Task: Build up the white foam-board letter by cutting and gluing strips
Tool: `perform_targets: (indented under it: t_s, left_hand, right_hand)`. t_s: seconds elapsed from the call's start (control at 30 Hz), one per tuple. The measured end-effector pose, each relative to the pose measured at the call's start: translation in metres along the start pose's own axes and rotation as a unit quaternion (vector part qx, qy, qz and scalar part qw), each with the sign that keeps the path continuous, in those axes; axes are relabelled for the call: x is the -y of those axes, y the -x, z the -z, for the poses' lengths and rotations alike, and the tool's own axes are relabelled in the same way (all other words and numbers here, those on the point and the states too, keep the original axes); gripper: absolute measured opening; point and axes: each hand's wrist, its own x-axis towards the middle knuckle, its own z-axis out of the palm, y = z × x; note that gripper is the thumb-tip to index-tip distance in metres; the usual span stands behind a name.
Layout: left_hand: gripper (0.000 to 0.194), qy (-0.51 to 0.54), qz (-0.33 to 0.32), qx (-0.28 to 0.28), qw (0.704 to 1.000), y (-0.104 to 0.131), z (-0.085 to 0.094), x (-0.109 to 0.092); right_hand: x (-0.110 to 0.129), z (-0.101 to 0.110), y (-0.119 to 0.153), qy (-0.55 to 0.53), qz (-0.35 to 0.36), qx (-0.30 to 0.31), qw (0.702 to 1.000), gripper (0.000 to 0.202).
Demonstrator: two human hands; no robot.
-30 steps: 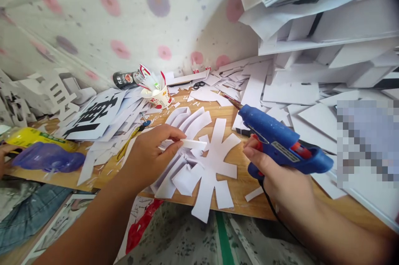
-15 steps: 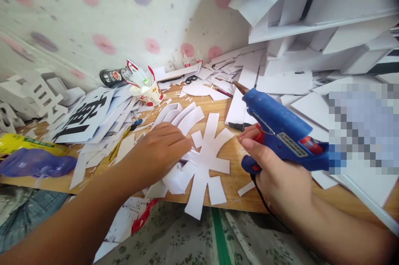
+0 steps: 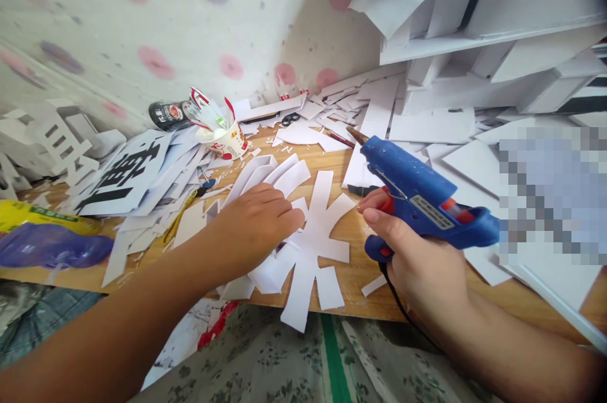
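My right hand (image 3: 422, 264) is wrapped round the handle of a blue hot glue gun (image 3: 412, 188), fingers at its red trigger. Its nozzle points up and left, over the table. My left hand (image 3: 258, 223) is closed, knuckles up, above a white cut-out character (image 3: 315, 232) of thick paper or foam board. The fingertips are hidden, and what they hold, if anything, cannot be made out. Beside and under that hand stand curved white strips (image 3: 289, 175) on edge, forming raised walls. The flat cut-out's lower end overhangs the table's front edge.
A paper cup (image 3: 227, 142) with tools and a dark can (image 3: 165, 115) stand at the back left. Near them lie a yellow cutter (image 3: 183, 216) and printed sheets (image 3: 128, 175). White scraps and stacked board letters (image 3: 497, 55) crowd the right. A black cord (image 3: 403, 305) trails from the gun.
My left hand has shifted slightly right, over the cut-out. My right hand and the glue gun have moved a little left. The cut-out lies in nearly the same spot.
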Motion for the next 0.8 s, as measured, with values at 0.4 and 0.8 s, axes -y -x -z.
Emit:
perform_targets:
  t_s: [0.4, 0.8]
  left_hand:
    - [0.014, 0.000, 0.009, 0.062, 0.998, -0.009, -0.006, 0.000]
    - [0.012, 0.066, 0.043, 0.033, 0.996, 0.004, -0.010, 0.005]
  right_hand:
    - [-0.002, 0.002, -0.002, -0.022, 0.020, 0.029, 0.999, 0.008]
    - [0.002, 0.002, -0.001, 0.001, 0.000, 0.028, 1.000, 0.010]
